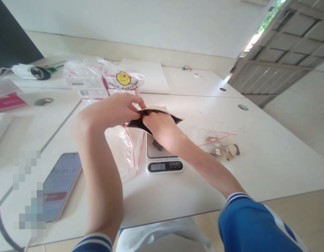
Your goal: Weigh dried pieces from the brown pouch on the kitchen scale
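Both our hands meet above the middle of the white table (256,168), working on a small pouch (154,117) that is tan outside and black inside. Our left hand (117,108) pinches the pouch's upper edge between thumb and fingertips. Our right hand (162,127) has its fingers pushed into the pouch's open mouth, so we cannot tell how they are curled inside.

Going from the left: a phone (61,185) lies face up near the table's front edge, its screen lit with a timer. Further back sit a pink box (8,101) and a pile of clear bags with a smiley-face label (124,78). Just under our left forearm lies a clear zip bag (129,150) with red seal lines, touching the side of a small digital scale (163,159). The pouch hangs directly above the scale's platform, where a small dark piece (157,145) rests. To the right of the scale lies another clear zip bag (219,145) holding brownish lumps; what they are, we cannot tell.
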A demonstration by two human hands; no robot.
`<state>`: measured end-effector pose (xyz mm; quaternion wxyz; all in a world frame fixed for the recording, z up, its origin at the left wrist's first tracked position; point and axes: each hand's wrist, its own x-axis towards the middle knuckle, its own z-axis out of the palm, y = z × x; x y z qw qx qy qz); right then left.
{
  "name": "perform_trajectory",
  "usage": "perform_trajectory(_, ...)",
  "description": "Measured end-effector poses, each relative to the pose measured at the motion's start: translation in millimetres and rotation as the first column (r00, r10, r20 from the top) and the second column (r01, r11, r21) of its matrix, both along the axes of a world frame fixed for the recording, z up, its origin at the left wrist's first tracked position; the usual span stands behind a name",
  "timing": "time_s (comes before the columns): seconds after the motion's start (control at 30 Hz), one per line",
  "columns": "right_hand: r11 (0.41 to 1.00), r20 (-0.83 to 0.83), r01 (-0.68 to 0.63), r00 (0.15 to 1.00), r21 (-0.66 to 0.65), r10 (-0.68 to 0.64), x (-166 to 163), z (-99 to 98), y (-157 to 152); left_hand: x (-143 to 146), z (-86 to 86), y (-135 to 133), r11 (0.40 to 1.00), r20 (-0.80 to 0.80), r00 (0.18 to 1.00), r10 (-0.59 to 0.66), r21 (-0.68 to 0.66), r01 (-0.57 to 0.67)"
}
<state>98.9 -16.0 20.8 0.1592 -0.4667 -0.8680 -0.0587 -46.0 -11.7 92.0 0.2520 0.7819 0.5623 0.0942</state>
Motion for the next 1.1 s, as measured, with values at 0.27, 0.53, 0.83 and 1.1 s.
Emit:
perform_trajectory(0.27, 0.991, 0.133, -0.033, 0.991, 0.129, 0.015, 5.9, 18.2, -30.6, -1.5, -1.1, 4.1, 0.999, -0.019, 0.999, 0.028, 0.024, -0.027)
perform_trajectory(0.53, 0.934, -0.385, -0.057, 0.901, 0.354, 0.201, 23.1, 25.5, -45.2, 1.4, 6.3, 2.9, 0.971, -0.008, 0.992, 0.127, 0.203, -0.123)
perform_trajectory(0.83, 0.993, -0.780, -0.038, 0.622, -0.115, -0.067, 55.2, -42.8, -23.4, -1.4, -35.9, 58.5, 0.794, 0.535, 0.807, 0.251, 0.363, -0.488)
perform_trajectory(1.1, 0.989, -0.262, 0.118, 0.956, -0.086, -0.136, 62.1, -65.1, 9.8, -1.3, -28.8, 46.4, 0.853, 0.502, 0.841, 0.204, 0.330, -0.405)
